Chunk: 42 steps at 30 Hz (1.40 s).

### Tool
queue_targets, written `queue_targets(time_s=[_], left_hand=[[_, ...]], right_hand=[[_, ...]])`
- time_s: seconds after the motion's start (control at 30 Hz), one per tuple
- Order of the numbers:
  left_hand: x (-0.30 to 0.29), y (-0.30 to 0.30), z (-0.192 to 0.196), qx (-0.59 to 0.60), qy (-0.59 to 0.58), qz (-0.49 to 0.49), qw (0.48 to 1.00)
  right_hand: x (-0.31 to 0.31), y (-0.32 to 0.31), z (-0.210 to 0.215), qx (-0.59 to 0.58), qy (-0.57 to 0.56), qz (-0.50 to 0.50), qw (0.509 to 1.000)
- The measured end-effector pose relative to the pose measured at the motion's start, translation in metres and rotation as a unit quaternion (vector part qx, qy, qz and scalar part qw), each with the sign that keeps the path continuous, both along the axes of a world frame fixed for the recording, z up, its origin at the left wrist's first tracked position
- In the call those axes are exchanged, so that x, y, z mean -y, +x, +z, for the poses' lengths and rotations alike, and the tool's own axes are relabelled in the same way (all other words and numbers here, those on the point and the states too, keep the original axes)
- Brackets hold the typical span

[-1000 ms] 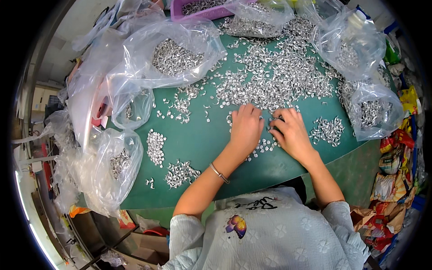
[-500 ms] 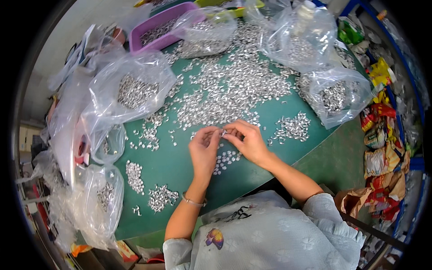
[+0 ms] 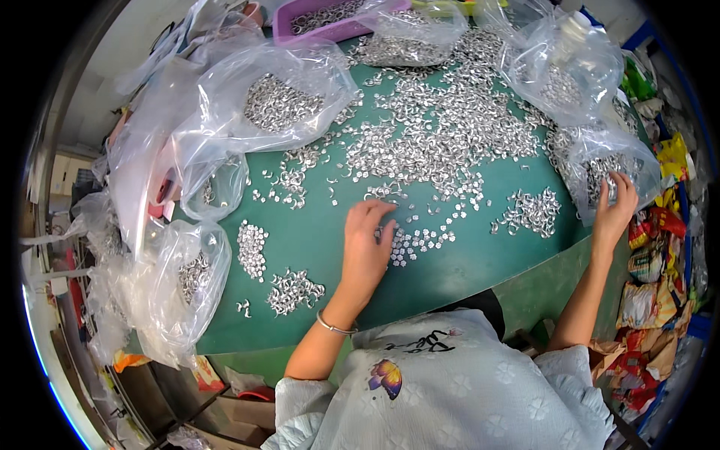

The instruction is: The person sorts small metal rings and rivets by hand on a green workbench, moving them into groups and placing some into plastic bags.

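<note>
My left hand (image 3: 366, 251) is low over the green tabletop (image 3: 465, 277), thumb and fingers apart, beside a loose patch of small silver flower-shaped metal pieces (image 3: 420, 241). Nothing shows in its grasp. Far to the right, my right hand (image 3: 616, 210) has its fingers spread at the mouth of a clear plastic bag (image 3: 643, 161) of small silver metal pieces. I see nothing held there either. A wide spread of curved and flower-shaped silver pieces (image 3: 427, 146) covers the table beyond my left hand.
Smaller piles (image 3: 534, 212) of silver parts lie around the tabletop. More filled clear bags (image 3: 217, 101) line the left and far sides. A purple bin (image 3: 330, 31) stands at the back. Colourful packages (image 3: 645, 285) fill a rack beyond the table's right edge.
My hands were together at the middle, pinching a small silver piece. They have parted: the right has swung far right to the bag, the left stays near the flower pieces. The view has shifted.
</note>
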<state>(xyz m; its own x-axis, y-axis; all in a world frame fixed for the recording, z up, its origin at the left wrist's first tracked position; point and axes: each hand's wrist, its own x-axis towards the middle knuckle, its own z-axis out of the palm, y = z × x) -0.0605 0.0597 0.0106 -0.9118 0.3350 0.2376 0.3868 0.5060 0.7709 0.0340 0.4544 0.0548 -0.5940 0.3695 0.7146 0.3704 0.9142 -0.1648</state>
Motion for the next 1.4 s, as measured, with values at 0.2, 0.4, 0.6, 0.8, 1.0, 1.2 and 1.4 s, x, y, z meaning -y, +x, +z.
queue_targets(time_s=[0.2, 0.4, 0.6, 0.8, 1.0, 1.2, 1.4], left_hand=[[-0.006, -0.006, -0.018, -0.084, -0.105, 0.090, 0.987], [0.013, -0.009, -0.025, -0.048, -0.130, 0.066, 0.988], [0.007, -0.013, -0.017, -0.047, -0.161, 0.054, 0.984], [0.008, -0.017, -0.017, -0.047, -0.101, 0.061, 0.992], [0.010, -0.009, -0.016, -0.054, -0.097, 0.044, 0.993], [0.006, -0.017, -0.025, -0.065, -0.116, 0.037, 0.990], [0.024, -0.013, -0.005, -0.016, 0.075, 0.104, 0.992]], right_hand=[[0.153, -0.048, -0.027, 0.163, -0.224, 0.396, 0.875], [0.194, -0.070, -0.051, 0.217, -0.102, 0.415, 0.877], [0.193, -0.069, -0.060, 0.178, -0.125, 0.414, 0.884], [0.208, -0.063, -0.053, 0.156, -0.224, 0.402, 0.874], [0.202, -0.072, -0.052, 0.180, -0.155, 0.409, 0.881], [0.205, -0.073, -0.053, 0.188, -0.160, 0.426, 0.870], [0.253, -0.054, -0.042, 0.191, -0.190, 0.540, 0.797]])
